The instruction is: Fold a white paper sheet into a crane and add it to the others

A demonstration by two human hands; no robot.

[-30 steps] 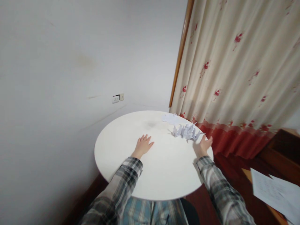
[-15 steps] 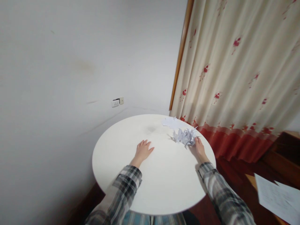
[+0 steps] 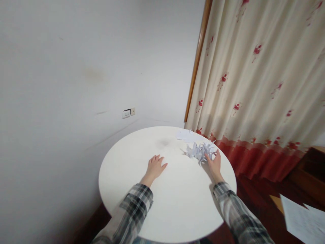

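Note:
A heap of folded white paper pieces (image 3: 196, 151) with pointed tips, much like paper cranes, lies at the right back of the round white table (image 3: 175, 203). My right hand (image 3: 214, 162) is at the heap's right front edge, thumb and fingers apart around its border pieces; no piece is clearly gripped. My left hand (image 3: 154, 167) rests on the tabletop left of the heap, fingers spread and holding nothing. Behind the heap, near the table's far edge, lie flat white paper sheets (image 3: 186, 136).
A white wall with a socket (image 3: 126, 114) rises behind the table. A cream curtain with red flowers (image 3: 254, 84) hangs at the right. Written sheets (image 3: 302, 217) lie on a wooden surface at lower right.
My right hand has opened its thumb away from its fingers at the heap's edge. My left hand stays in place. The view has tipped slightly upward.

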